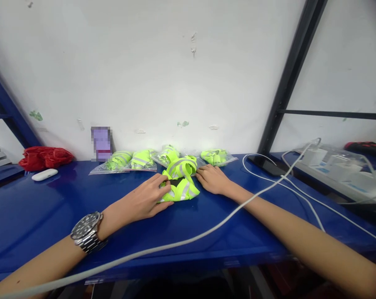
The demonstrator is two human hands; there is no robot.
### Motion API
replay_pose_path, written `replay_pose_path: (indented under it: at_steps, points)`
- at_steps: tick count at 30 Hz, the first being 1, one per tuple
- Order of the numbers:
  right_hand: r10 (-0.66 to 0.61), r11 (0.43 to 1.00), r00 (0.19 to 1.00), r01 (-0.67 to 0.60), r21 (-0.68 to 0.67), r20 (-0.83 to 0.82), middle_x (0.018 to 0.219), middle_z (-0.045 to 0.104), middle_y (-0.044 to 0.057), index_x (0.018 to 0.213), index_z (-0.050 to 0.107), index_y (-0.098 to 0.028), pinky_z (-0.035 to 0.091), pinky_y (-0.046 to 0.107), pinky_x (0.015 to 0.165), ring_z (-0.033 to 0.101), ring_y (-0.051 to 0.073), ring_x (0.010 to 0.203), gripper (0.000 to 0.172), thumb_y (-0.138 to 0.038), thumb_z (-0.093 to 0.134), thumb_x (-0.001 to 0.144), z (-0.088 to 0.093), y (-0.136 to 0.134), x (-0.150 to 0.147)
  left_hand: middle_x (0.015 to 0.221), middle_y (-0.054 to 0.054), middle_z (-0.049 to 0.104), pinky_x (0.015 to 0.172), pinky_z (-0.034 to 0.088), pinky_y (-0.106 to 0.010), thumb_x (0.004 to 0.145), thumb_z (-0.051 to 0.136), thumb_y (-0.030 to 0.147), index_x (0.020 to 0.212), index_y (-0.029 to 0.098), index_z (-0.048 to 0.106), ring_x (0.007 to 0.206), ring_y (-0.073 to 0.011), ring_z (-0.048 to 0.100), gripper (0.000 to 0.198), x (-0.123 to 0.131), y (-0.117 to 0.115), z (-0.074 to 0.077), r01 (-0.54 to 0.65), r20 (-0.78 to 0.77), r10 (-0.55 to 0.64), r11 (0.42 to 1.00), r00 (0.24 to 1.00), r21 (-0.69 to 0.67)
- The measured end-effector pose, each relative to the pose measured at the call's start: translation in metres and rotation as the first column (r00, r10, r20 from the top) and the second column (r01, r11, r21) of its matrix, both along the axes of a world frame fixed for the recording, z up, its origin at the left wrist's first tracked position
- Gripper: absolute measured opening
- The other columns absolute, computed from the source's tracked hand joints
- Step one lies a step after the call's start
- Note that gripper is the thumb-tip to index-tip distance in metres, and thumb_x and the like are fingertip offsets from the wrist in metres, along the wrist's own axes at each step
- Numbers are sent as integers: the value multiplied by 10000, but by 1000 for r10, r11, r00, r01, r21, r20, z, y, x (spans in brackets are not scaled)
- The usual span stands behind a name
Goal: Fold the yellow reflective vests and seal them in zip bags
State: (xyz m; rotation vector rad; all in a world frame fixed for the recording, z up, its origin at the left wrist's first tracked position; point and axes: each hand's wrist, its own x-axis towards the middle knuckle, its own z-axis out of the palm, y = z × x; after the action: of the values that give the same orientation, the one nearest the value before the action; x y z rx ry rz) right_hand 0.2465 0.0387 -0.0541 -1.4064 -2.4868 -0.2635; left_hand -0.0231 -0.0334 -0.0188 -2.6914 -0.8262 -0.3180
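Observation:
A bright yellow-green reflective vest of straps [183,189], with silver stripes and a black part, lies bunched on the blue table [113,232]. From its left side my left hand [149,197] pinches it, fingers on top and thumb low at the near edge. My right hand [214,178] rests at its right, fingers curled together with the tips close against a raised strap loop [183,165]. Whatever lies under those right fingertips is hidden. Behind both hands, several clear bags with similar folded vests [142,158] stand along the wall, one bagged vest [213,157] just beyond my right hand.
A white cable [175,244] crosses in front of my forearms. At right are a dark phone [265,165] and a power strip with white chargers [340,168]. Leftward lie a white case [45,175], a red plastic bag [46,158] and a blurred purple item [101,141].

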Motion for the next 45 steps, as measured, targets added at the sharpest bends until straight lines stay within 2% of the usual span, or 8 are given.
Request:
replay_pose_path:
  at_steps: [6,10,13,18,27,34,38,45]
  points:
    - [-36,991,991,52,126,-125,1306,562,177,1225,561,-125,384,485,965,495,314,1200,371,-296,331,990,7,-8,1,1107,-136,509,818,481,-389,970,437,373,1076,148,531,967,-248,524,266,-7,-7,-3,-35,28,37,995,999,-89]
    - [290,933,894,-185,308,-342,1181,625,134,1204,557,-144,411,431,981,548,249,1107,332,-295,348,994,22,-37,-4,1061,-132,510,823,480,-400,953,468,345,1032,152,546,961,-254,522,222,-3,-8,1,-29,17,30,995,999,-96]
    - [421,903,849,-360,232,-321,1166,609,139,1214,560,-152,453,398,962,542,245,1134,329,-312,380,990,26,-55,-10,1056,-135,499,828,478,-409,952,469,331,1031,151,545,966,-258,514,211,-1,-9,2,-26,5,26,994,1000,-104]
    - [279,959,922,-255,120,-270,1194,594,176,1261,537,-113,454,453,944,546,299,1135,388,-338,444,958,21,-61,-10,1101,-145,480,841,474,-411,956,456,317,1062,153,534,997,-263,499,211,-1,-9,-1,-24,33,28,995,999,-94]
    - [346,889,862,-427,-163,-370,771,665,30,1039,658,-168,442,262,630,590,163,650,196,-250,549,898,24,-71,1,1087,-136,507,828,477,-390,944,482,339,1036,162,548,983,-257,511,210,-1,-6,-7,-10,84,17,997,996,-79]
    - [488,848,817,-527,-55,-309,817,556,68,817,644,-126,469,265,676,543,151,708,185,-178,500,920,7,-59,1,1119,-137,514,826,477,-380,966,449,375,1080,161,535,978,-246,511,257,-5,-5,-9,-12,81,19,997,997,-76]
    - [439,867,766,-498,-1,-470,840,593,69,966,693,-146,495,261,657,601,141,672,253,-191,446,944,-8,-47,-4,1110,-127,529,820,484,-370,976,431,380,1092,165,534,975,-239,524,265,-8,-1,-11,-23,102,34,994,994,-110]
    - [49,986,689,-151,-76,-723,629,669,20,703,690,-161,392,249,546,567,144,565,103,-202,647,788,-1,-40,-16,1145,-116,543,861,494,-336,980,438,382,1124,175,544,1013,-221,560,274,-6,-5,-14,-4,177,38,982,983,-188]
